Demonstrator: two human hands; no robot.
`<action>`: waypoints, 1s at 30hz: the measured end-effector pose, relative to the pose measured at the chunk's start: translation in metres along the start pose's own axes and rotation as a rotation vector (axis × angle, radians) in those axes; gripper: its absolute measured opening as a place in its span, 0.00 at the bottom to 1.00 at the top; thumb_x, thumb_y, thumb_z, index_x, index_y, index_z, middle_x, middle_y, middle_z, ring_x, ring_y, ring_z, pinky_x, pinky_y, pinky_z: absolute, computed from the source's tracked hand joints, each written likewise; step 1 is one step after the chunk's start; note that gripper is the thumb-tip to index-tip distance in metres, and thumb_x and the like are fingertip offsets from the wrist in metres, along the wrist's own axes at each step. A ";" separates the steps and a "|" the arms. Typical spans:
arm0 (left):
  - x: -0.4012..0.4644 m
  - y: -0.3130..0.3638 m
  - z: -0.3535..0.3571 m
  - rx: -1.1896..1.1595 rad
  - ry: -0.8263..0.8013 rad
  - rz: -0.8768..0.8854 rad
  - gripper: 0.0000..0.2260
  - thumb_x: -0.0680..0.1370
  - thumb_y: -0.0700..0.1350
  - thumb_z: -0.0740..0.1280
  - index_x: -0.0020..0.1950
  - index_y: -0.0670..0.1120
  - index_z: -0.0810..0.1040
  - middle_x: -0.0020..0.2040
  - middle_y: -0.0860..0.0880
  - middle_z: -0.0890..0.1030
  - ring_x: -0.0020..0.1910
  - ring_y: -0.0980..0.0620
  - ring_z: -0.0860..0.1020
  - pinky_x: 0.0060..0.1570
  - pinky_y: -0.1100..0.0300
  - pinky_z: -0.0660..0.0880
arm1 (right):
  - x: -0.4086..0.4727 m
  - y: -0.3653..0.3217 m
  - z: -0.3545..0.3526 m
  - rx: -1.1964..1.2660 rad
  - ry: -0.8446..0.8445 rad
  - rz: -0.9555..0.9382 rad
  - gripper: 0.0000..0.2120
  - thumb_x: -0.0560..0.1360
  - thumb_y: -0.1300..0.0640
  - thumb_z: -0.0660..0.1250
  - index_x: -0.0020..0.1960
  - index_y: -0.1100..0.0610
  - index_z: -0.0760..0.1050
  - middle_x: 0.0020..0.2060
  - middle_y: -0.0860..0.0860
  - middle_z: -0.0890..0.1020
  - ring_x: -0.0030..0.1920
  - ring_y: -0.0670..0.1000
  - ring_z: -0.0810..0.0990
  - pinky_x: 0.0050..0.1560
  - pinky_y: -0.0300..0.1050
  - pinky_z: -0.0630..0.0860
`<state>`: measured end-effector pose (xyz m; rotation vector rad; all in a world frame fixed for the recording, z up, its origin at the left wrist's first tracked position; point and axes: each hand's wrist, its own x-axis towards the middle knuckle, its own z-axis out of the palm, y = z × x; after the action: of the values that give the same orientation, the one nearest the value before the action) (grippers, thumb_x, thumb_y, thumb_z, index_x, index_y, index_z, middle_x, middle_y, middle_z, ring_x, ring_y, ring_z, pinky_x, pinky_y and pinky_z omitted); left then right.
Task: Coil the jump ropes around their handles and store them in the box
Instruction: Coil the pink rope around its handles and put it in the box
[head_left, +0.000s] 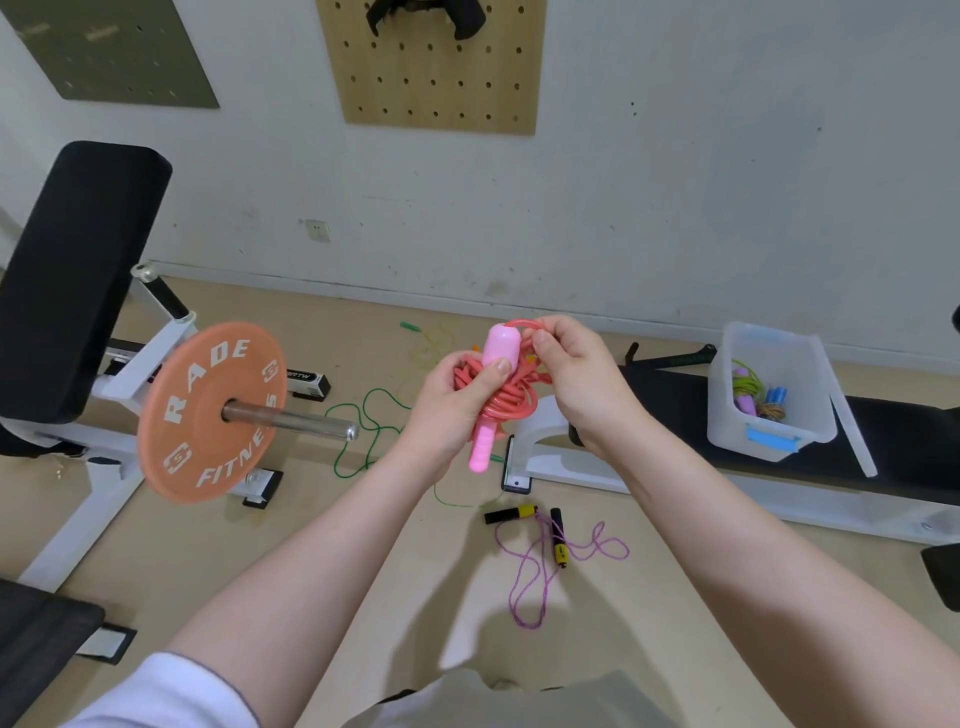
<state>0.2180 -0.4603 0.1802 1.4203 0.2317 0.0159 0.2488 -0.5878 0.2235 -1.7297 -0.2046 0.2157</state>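
White scuffed wall (675, 182), wooden pegboard (436, 78), tan floor (363, 561), black weight bench (78, 270)

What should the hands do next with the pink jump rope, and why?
Probably tuck in the last red loop. The left hand grips the pink handles with the red rope already coiled around them, while the right hand pinches a loose loop at the top. Once secured, the bundle can go into the clear box on the bench.
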 end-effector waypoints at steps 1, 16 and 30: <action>0.000 0.000 0.000 0.012 0.009 0.009 0.16 0.66 0.52 0.69 0.46 0.43 0.73 0.36 0.47 0.78 0.29 0.53 0.78 0.27 0.59 0.73 | 0.000 0.000 0.000 0.056 -0.007 0.024 0.11 0.81 0.61 0.54 0.51 0.56 0.75 0.42 0.51 0.80 0.43 0.50 0.77 0.47 0.41 0.78; 0.004 -0.003 -0.002 0.344 0.267 0.125 0.30 0.59 0.65 0.69 0.52 0.47 0.73 0.44 0.47 0.81 0.40 0.43 0.82 0.40 0.45 0.80 | 0.005 -0.004 0.019 0.701 0.083 0.203 0.09 0.78 0.67 0.54 0.44 0.56 0.68 0.24 0.48 0.70 0.25 0.45 0.68 0.32 0.37 0.67; 0.005 -0.012 0.000 0.767 0.409 0.237 0.27 0.67 0.56 0.73 0.59 0.46 0.68 0.57 0.50 0.73 0.48 0.50 0.75 0.41 0.56 0.72 | 0.015 0.027 0.022 -0.155 0.087 0.137 0.25 0.76 0.69 0.54 0.72 0.59 0.59 0.71 0.54 0.57 0.64 0.51 0.69 0.60 0.39 0.68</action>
<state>0.2217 -0.4614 0.1681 2.1991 0.4338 0.4574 0.2584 -0.5678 0.1924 -1.9048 -0.0389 0.2289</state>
